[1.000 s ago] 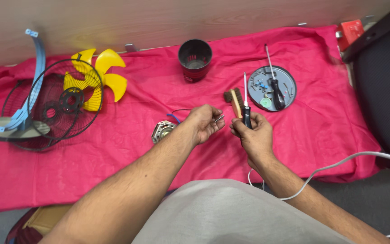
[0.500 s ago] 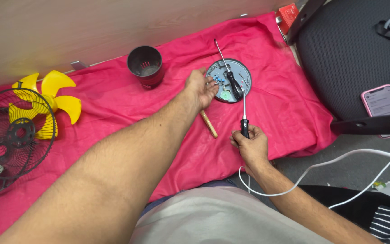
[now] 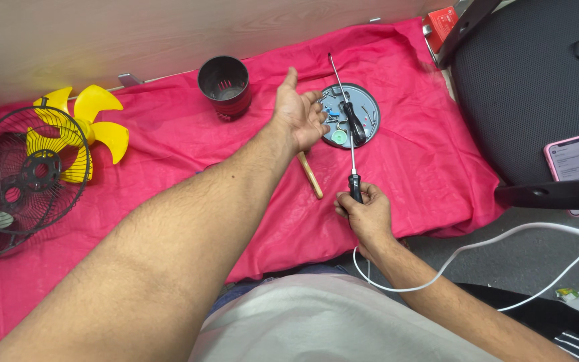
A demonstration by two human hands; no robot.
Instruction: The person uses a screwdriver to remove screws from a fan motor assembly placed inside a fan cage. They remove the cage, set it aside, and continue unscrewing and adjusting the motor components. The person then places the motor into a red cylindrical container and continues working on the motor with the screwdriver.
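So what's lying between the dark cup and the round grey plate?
In the head view, the open left hand lies between the cup and the plate, fingertips at the plate's edge, over the pink cloth.

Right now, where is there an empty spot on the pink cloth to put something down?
The pink cloth lies bare between the yellow fan blade and the dark cup, and right of the round grey plate. It is crowded around that plate, where the left hand and right hand work.

Cup point(image 3: 223, 86) left of round plate point(image 3: 351, 115); fan cage point(image 3: 28, 169) far left.
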